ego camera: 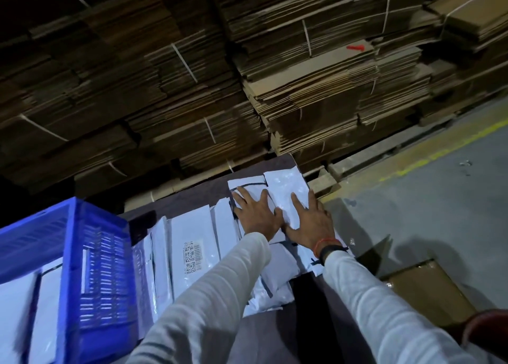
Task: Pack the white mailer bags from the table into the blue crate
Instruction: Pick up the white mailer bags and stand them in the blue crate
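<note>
This is a warehouse packing area. Beyond the left grip (257,212) and right grip (310,220) rise tall stacks of flattened cardboard boxes (316,88), bundled with white straps (184,62). Right of the right grip lies a grey concrete floor (426,198) with a painted yellow line (428,156). Left of the left grip, barcoded white mailer bags (192,226) cover the surface (192,196) beside a blue plastic crate (90,267).

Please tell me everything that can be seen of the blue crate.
The crate is blue and looks like plastic. The wall in view has many narrow slots and one taller opening. It stands upright at the lower left, cut off by the picture's edge. White bags lie inside it, and more bags stand right beside the slotted wall. Whether it stands on the table cannot be told.
</note>
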Action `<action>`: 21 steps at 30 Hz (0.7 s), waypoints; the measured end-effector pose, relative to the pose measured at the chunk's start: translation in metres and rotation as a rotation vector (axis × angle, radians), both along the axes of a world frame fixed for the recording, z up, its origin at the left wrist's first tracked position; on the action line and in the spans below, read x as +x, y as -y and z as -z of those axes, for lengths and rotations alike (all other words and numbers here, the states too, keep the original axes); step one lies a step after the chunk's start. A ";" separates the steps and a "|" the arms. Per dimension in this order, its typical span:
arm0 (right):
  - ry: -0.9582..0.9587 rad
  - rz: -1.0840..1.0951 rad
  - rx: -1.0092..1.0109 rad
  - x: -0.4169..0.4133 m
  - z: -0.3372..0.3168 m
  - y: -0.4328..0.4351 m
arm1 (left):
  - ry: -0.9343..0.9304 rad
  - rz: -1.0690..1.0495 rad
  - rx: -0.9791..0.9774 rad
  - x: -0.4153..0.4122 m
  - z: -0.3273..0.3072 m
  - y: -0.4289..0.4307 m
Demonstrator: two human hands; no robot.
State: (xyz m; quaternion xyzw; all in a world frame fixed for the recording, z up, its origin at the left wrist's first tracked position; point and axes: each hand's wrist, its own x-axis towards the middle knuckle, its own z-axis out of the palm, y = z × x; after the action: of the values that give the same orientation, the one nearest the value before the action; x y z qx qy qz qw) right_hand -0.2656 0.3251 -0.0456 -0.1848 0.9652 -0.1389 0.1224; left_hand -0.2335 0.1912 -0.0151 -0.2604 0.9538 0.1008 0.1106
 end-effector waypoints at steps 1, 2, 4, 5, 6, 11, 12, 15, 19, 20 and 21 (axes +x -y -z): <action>0.002 0.006 -0.006 0.001 0.001 0.002 | -0.006 0.000 0.012 -0.001 0.000 0.001; 0.003 0.009 -0.007 0.001 0.002 0.003 | -0.008 0.000 0.020 -0.002 0.001 0.002; 0.006 0.005 -0.001 0.001 0.002 0.005 | 0.005 0.001 0.029 -0.003 0.002 0.002; 0.012 0.004 -0.002 0.001 0.002 0.006 | 0.016 0.003 0.030 -0.003 0.002 0.002; 0.013 0.006 -0.003 0.001 0.002 0.006 | 0.024 0.007 0.027 -0.002 0.003 0.002; -0.021 0.024 -0.050 0.005 -0.004 0.005 | -0.074 0.017 0.038 -0.001 0.000 0.001; -0.032 0.033 -0.073 0.006 -0.006 0.005 | -0.109 0.016 0.051 0.000 -0.003 0.000; -0.036 0.061 -0.135 0.007 -0.010 0.006 | -0.196 0.011 0.103 0.004 -0.011 -0.004; -0.019 0.084 -0.202 0.011 -0.016 0.009 | -0.263 -0.004 0.128 0.013 -0.024 -0.004; -0.009 0.089 -0.209 0.012 -0.017 0.010 | -0.277 -0.005 0.130 0.017 -0.028 -0.002; 0.008 0.097 -0.206 0.014 -0.018 0.011 | -0.287 -0.004 0.128 0.021 -0.031 0.000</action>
State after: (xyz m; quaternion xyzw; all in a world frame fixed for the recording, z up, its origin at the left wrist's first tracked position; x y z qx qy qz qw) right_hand -0.2519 0.3142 -0.0280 -0.1489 0.9531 -0.2438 0.0998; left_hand -0.2127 0.1912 0.0156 -0.2374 0.9510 0.1979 -0.0104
